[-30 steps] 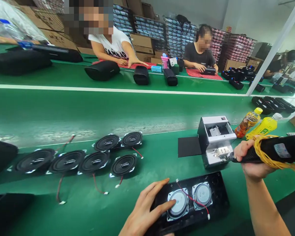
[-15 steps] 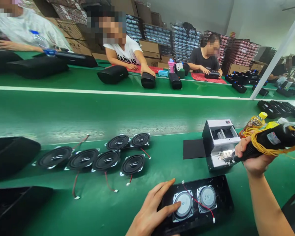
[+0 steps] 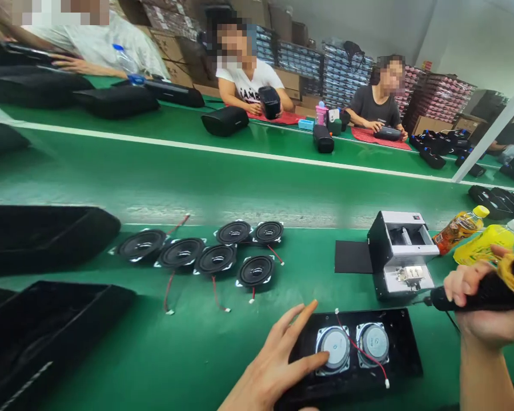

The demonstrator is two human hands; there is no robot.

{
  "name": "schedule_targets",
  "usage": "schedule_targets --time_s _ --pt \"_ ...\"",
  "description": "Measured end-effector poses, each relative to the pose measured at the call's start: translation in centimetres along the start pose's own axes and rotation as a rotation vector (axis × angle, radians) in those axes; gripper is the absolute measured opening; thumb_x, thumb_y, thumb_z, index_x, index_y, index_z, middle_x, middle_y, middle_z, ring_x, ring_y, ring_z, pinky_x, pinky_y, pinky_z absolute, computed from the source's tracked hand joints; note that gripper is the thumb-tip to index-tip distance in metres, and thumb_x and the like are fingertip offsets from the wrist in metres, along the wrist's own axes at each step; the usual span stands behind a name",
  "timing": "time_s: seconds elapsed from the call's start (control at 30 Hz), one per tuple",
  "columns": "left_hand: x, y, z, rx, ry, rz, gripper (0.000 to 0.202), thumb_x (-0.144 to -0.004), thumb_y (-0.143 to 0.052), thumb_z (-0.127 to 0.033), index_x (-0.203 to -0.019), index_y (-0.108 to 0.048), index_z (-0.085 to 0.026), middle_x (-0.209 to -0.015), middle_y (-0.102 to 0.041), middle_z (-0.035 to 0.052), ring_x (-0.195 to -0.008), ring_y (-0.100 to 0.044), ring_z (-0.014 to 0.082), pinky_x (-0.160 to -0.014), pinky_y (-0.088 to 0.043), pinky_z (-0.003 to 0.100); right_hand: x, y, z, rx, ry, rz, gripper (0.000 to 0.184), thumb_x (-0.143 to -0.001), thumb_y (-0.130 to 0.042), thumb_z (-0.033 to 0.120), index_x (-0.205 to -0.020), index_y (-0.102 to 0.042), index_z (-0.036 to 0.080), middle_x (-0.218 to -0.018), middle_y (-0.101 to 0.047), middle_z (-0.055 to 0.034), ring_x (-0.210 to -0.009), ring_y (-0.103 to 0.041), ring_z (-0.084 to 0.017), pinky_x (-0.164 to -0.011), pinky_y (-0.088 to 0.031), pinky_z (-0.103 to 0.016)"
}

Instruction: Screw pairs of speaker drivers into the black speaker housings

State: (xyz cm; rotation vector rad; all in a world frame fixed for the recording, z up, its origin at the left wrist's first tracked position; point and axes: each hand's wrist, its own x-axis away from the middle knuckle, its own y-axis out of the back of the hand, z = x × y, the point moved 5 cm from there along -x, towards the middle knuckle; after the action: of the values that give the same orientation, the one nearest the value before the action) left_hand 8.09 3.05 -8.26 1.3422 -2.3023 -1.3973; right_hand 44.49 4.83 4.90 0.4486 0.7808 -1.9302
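Observation:
My left hand lies with fingers spread on a black speaker panel, its thumb against the left of two silver speaker drivers; the second driver sits beside it, joined by a red wire. My right hand is closed round a black electric screwdriver wound with yellow cord. The tool's tip points left at the tray of a grey screw feeder box, close to it.
Several loose black speaker cones with red leads lie on the green bench. Black housings sit at the left. A black mat, an orange bottle and a yellow bottle flank the feeder. Other people work across the conveyor.
The view has swung left and down. My right hand has lowered the screwdriver to level, its tip just off the feeder tray. My left hand stays on the panel.

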Motion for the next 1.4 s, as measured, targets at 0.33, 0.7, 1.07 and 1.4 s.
schedule_targets --time_s 0.33,0.7,1.07,1.4 --pt "-0.7 -0.7 -0.8 -0.008 -0.067 0.063 0.064 -0.089 -0.095 -0.029 -0.148 -0.075 -0.039 -0.191 -0.033 0.0107 -0.169 -0.045 0.0451 -0.128 -0.054 0.069 3.7 -10.6 1.7 -0.199 -0.179 0.209 0.042 -0.106 -0.069 0.070 -0.125 -0.081 0.035 -0.059 -0.057 0.0081 -0.034 -0.037 -0.009 -0.038 -0.038 -0.024" --pt "-2.0 -0.1 -2.1 -0.008 -0.043 0.101 0.063 -0.091 -0.095 -0.051 -0.151 -0.076 -0.043 -0.186 -0.044 0.0097 -0.161 -0.052 0.0458 -0.124 -0.053 0.067 8.4 -16.6 -5.6 -0.257 -0.520 0.459 0.072 -0.085 -0.080 0.089 -0.123 -0.072 0.028 -0.065 -0.066 0.0056 -0.044 -0.059 -0.015 -0.045 -0.051 -0.027" --pt "-2.2 -0.1 -2.6 0.023 -0.038 0.098 0.055 -0.096 -0.090 -0.054 -0.148 -0.078 -0.038 -0.184 -0.045 0.0139 -0.162 -0.049 0.0472 -0.125 -0.049 0.070 8.9 -16.8 -6.8 -0.116 -0.508 0.311 0.094 -0.072 -0.077 0.104 -0.121 -0.069 0.023 -0.060 -0.057 0.0088 -0.038 -0.048 -0.012 -0.041 -0.045 -0.026" --pt "-2.2 0.1 -2.5 0.055 -0.033 0.070 0.051 -0.095 -0.091 -0.051 -0.143 -0.081 -0.039 -0.180 -0.051 0.0112 -0.160 -0.051 0.0449 -0.126 -0.049 0.067 9.0 -16.2 -7.9 -0.112 -0.563 0.375 0.100 -0.069 -0.076 0.106 -0.124 -0.068 0.023 -0.061 -0.055 0.0084 -0.038 -0.047 -0.012 -0.042 -0.045 -0.028"
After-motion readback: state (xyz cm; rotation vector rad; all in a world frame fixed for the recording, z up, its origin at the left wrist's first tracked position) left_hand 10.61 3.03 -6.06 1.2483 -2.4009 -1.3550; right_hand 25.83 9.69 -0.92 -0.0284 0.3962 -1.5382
